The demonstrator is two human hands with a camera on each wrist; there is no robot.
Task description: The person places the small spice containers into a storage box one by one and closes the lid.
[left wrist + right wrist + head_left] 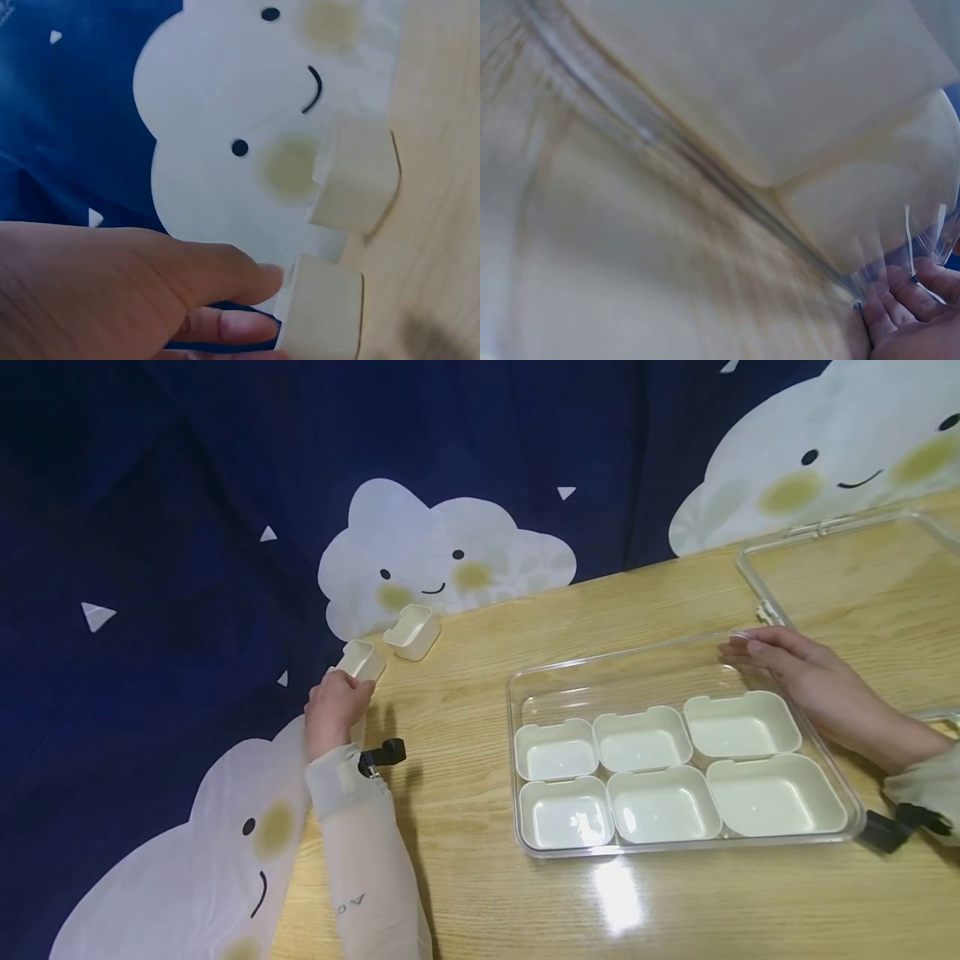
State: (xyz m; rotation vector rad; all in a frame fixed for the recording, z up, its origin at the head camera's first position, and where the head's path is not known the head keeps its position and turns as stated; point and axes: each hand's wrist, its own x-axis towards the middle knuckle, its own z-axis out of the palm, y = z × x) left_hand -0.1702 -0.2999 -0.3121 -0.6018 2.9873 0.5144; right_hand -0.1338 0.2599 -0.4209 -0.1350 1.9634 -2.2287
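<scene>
Thumb and fingers parted, the left hand [337,706] is at a small cream cup [363,660] on the table [465,718], by the curtain [480,435]; whether it touches, I cannot tell. Just beside stands another cup [415,635]. Well apart, the right hand [817,681] is at the far right corner of a clear box [607,697]; gripping or merely resting is unclear. Six cream cups [648,739] sit inside, and a clear lid [817,529] lies beyond. Picking up the near cup seems the step in hand; next calls for a pinch on its wall.
</scene>
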